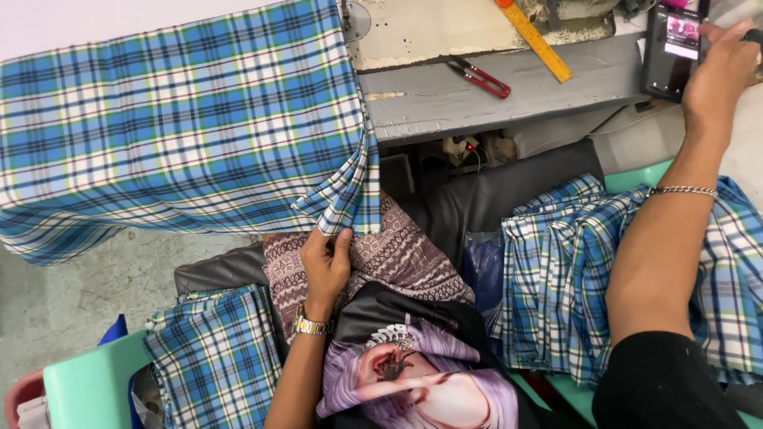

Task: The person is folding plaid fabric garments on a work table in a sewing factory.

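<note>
While left hand (326, 266) pinches plaid cloth (183, 127) (tight grip), rt hand (719, 71) touches phone (675, 48).

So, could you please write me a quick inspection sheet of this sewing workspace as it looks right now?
Surface: grey sewing table, worn.
Job's things: blue plaid fabric draped off the table; more folded on both sides.
Clutter: red thread snips, yellow ruler.
Grippers: left hand pinches the fabric's corner; right hand touches a phone.
Cables: wiring under the table.
Surroundings: green chair, concrete floor.
</note>
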